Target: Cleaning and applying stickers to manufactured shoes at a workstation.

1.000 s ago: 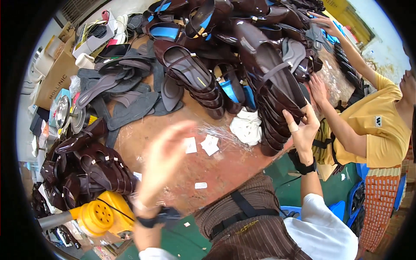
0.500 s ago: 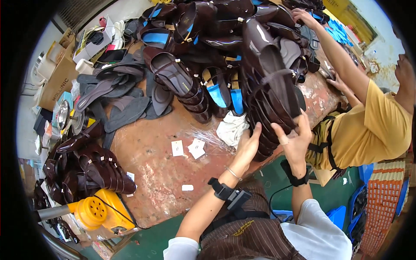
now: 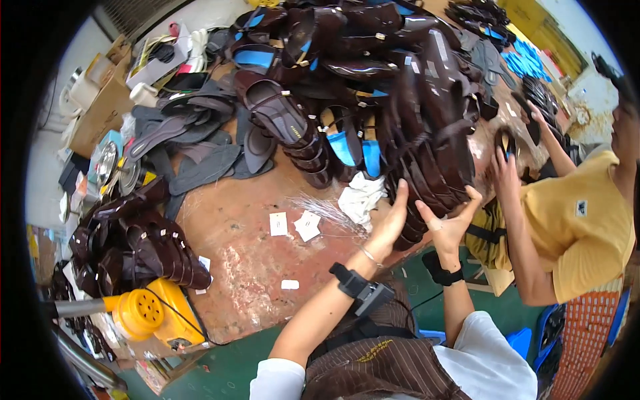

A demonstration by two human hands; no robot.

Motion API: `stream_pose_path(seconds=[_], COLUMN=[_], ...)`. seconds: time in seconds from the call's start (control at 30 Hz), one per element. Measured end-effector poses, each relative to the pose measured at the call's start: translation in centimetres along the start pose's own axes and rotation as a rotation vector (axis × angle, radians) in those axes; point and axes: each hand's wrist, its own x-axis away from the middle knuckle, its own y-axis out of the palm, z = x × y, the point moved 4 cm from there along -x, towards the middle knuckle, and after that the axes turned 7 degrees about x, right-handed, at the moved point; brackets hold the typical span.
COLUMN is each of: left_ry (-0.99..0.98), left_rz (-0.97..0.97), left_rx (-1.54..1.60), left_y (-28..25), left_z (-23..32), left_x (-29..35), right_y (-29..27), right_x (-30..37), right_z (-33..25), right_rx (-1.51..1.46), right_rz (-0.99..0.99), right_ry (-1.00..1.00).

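A tall stack of glossy dark brown strap shoes (image 3: 427, 143) leans against the bigger heap at the right of the table. Against its lower left side lies my left hand (image 3: 393, 220), thumb up, the other fingers mostly hidden behind the shoes. My right hand (image 3: 448, 227) grips the lower right side, with thumb and forefinger spread over the shoe edges. Just left of my left hand is a crumpled white cloth (image 3: 361, 200). Another nested row of brown shoes with grey insoles (image 3: 283, 123) stands left of the stack.
Loose grey insoles (image 3: 207, 163) lie at the left back. A smaller shoe pile (image 3: 143, 250) sits near a yellow machine (image 3: 170, 313). White cards (image 3: 307, 226) lie mid-table. At right, a co-worker in a yellow shirt (image 3: 573, 227) handles a shoe (image 3: 505, 143) and a dark flat piece (image 3: 529, 119).
The stack between my hands has tilted, so its shoes now show more of their sides. The co-worker's hands have drawn back from the heap and now hold a shoe and a dark flat piece.
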Motion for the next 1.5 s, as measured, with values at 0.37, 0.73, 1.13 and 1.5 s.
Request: stream_pose_path(seconds=[0.37, 0.73, 1.13, 1.5], left_ry=[0.059, -0.216, 0.223, 0.332], left_rz=[0.137, -0.637, 0.427, 0.799], left_rx=[-0.168, 0.742, 0.515, 0.755], left_y=[3.4, -4.4, -23.0, -24.0], left_z=[0.0, 3.4, -12.2, -16.4], left_x=[2.0, 10.1, 33.8, 38.2], right_y=[-5.8, -13.8, 9.4, 32.1], right_x=[-1.7, -1.7, 4.4, 13.8], right_z=[0.2, -4.4, -15.1, -18.7], right_rx=[-0.111, -0.002, -0.195, 0.009], right_rz=[0.129, 0.306, -0.324, -0.637], right_ry=[-0.091, -0.176, -0.172, -0.371])
